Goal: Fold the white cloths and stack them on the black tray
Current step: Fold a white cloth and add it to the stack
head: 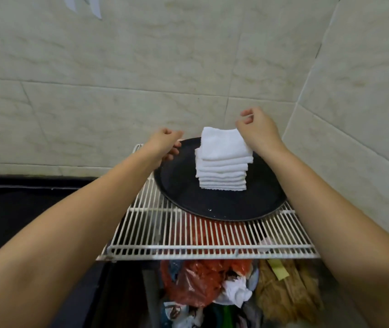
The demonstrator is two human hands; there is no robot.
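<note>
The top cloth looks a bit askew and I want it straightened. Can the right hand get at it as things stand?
Probably yes. The right hand hovers at the far right corner of the top cloth on the stack, nothing lies between them, and the left hand is off to the side.

From my remote view: the right hand [256, 131] covers the stack of white cloths' [223, 159] far right corner; I can't tell if its fingertips pinch cloth. The left hand [165, 144] hides the black tray's [224, 207] far left rim. Clutter [203, 287] under the wire rack [188, 235] is blurred, unidentifiable. Both arms are cut off by the frame edges.
</note>
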